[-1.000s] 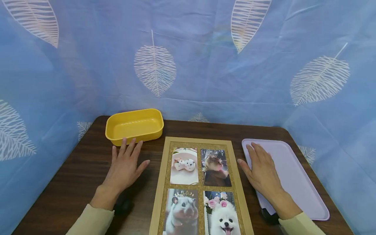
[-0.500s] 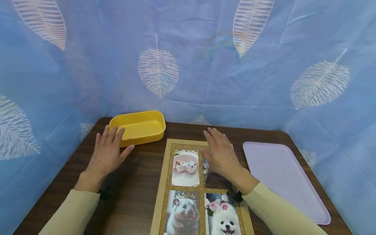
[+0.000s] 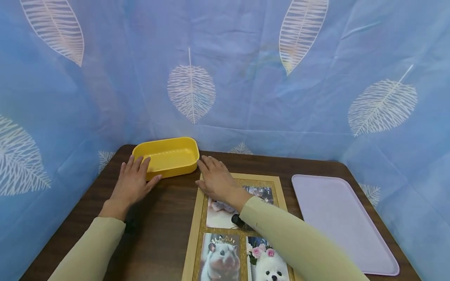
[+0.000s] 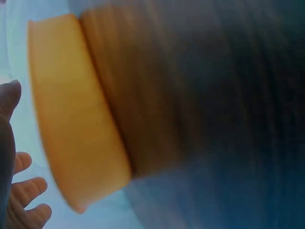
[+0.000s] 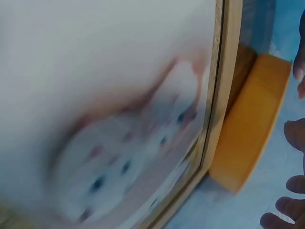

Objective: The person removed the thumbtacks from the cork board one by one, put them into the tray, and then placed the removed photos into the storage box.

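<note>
A yellow plastic container, low and rectangular with rounded corners, stands at the back left of the table. My left hand, fingers spread, is at its front left corner, overlapping it in the head view. Over the top of a wood-framed cork board, my right hand reaches left; its relaxed fingers end close to the container's right end. Nothing is held in either hand. Both wrist views show fingers near the container's yellow wall. My right hand and sleeve partly hide the board's two upper pictures.
A pale purple tray lies on the right side of the dark wood table. On the board are animal pictures, among them a crowned hamster and a white dog. A blue leaf-patterned cloth hangs behind.
My right hand has swung left from beside the purple tray, across the board, toward the yellow container. My left hand has shifted slightly left to the container's corner.
</note>
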A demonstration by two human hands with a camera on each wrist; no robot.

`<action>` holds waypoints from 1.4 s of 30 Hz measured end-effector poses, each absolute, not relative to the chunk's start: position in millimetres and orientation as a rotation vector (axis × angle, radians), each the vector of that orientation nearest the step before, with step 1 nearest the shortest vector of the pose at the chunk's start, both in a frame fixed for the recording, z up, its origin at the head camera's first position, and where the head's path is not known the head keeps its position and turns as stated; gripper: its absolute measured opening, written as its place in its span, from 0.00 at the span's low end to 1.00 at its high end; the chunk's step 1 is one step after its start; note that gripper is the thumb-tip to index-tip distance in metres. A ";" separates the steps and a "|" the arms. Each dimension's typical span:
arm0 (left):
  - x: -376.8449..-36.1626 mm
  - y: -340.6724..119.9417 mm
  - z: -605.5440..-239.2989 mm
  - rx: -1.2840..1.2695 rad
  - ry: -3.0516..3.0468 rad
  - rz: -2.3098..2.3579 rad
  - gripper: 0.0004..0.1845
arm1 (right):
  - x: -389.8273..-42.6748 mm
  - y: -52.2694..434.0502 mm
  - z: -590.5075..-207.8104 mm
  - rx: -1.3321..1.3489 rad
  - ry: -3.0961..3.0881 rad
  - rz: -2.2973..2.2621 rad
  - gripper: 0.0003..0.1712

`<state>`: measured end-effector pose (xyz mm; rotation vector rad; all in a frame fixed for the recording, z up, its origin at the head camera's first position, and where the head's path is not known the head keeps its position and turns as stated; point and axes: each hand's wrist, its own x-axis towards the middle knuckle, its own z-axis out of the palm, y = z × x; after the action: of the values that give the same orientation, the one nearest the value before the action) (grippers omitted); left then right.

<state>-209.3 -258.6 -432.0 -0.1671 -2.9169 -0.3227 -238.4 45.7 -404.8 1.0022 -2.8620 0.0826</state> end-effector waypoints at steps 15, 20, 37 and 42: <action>-206.0 -252.6 -450.5 -0.181 -3.068 -0.280 0.41 | -249.8 8.4 -432.4 0.931 -3.072 0.024 0.46; -199.7 -250.1 -439.8 -0.226 -3.063 -0.217 0.37 | -251.8 10.2 -428.6 0.935 -3.071 0.062 0.45; -136.1 -199.6 -431.1 -0.609 -3.017 -0.072 0.43 | -256.9 12.3 -427.0 1.023 -3.070 0.171 0.42; -123.8 -193.5 -432.1 -0.654 -3.061 -0.094 0.47 | -255.7 8.7 -430.0 1.109 -3.056 0.207 0.38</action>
<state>-123.8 -193.5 -432.1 -0.6536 -3.0614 -0.0944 -255.7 8.7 -430.0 1.1091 -3.0561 0.2065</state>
